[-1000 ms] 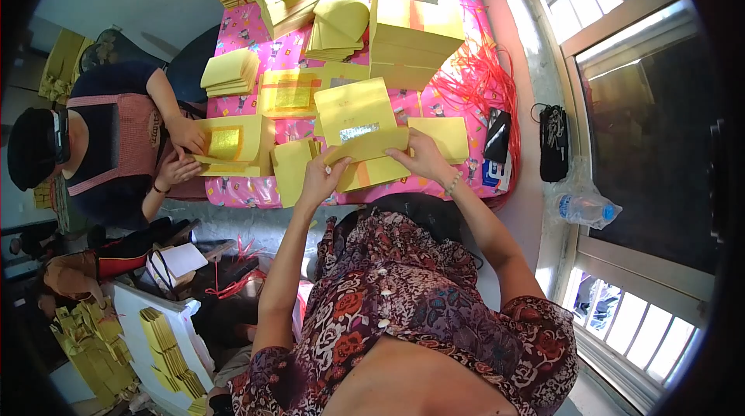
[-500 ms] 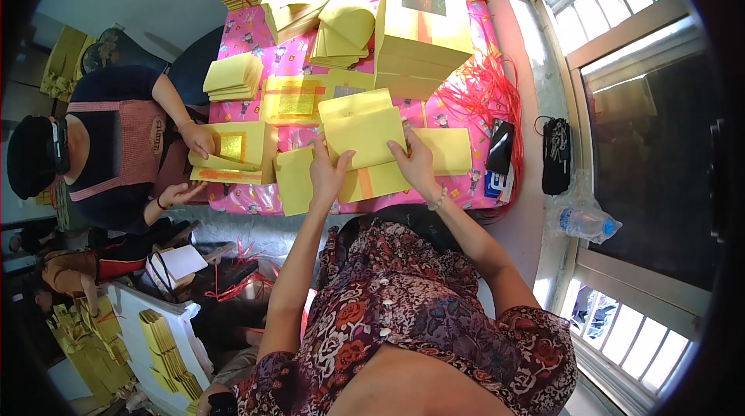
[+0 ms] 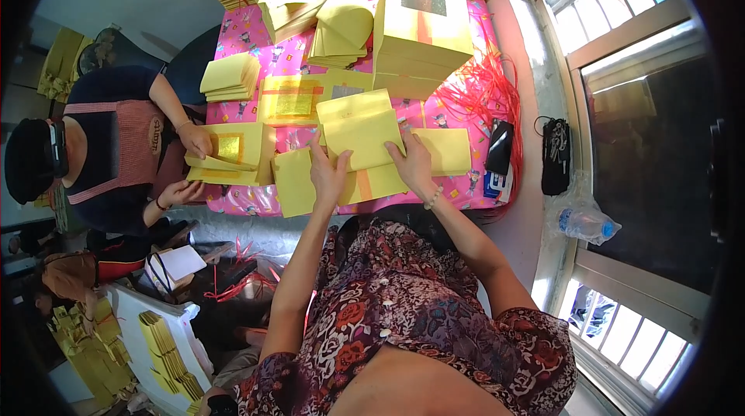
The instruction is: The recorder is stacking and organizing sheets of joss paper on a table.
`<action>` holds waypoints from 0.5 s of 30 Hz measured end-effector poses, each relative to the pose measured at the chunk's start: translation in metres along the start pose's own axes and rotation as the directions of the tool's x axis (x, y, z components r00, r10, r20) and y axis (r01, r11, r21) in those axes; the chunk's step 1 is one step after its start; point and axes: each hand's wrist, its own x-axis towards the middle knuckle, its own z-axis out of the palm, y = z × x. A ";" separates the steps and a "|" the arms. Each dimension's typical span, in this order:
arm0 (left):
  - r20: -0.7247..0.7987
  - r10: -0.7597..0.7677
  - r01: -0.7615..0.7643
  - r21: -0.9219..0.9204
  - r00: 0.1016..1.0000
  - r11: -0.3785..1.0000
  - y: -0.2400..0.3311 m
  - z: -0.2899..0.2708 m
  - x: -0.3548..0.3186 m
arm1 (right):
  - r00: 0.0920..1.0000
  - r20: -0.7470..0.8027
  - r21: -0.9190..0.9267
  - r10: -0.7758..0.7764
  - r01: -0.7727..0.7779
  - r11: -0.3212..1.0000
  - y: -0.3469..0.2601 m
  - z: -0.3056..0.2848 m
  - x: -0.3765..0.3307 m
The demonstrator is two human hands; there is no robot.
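A folded sheet of yellow paper (image 3: 359,140) is held between my two hands over the near side of the table, its back layer rising above the front fold. My left hand (image 3: 329,178) grips its left edge, thumb on top and fingers behind. On the opposite edge my right hand (image 3: 414,161) has the same hold, with a beaded bracelet at that wrist. Beneath lie more yellow sheets, one at the left (image 3: 295,187) with an orange band near its middle and one at the right (image 3: 444,150).
A tall stack of yellow paper (image 3: 423,28) stands behind my hands. Red strings (image 3: 485,94), a dark phone (image 3: 500,146) and several folded bundles (image 3: 230,77) share the pink tablecloth (image 3: 299,139). At left a co-worker's hands (image 3: 194,140) fold a sheet with a gold square.
The co-worker's lower hand has moved up and taken the near edge of their sheet. My hands keep their hold on the folded paper, almost unmoved.
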 end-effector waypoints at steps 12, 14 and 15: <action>-0.053 0.143 -0.128 0.217 0.988 0.968 -0.009 0.007 0.005 | 0.998 0.054 -0.021 0.043 -0.041 0.999 0.002 -0.002 0.007; -0.050 0.121 -0.109 0.208 0.991 0.972 -0.008 0.007 0.005 | 0.998 0.048 -0.033 0.040 -0.039 0.999 0.003 -0.002 0.007; -0.033 0.091 -0.083 0.195 0.995 0.977 -0.008 0.007 0.006 | 0.998 0.044 -0.043 0.035 -0.033 0.998 0.003 -0.002 0.007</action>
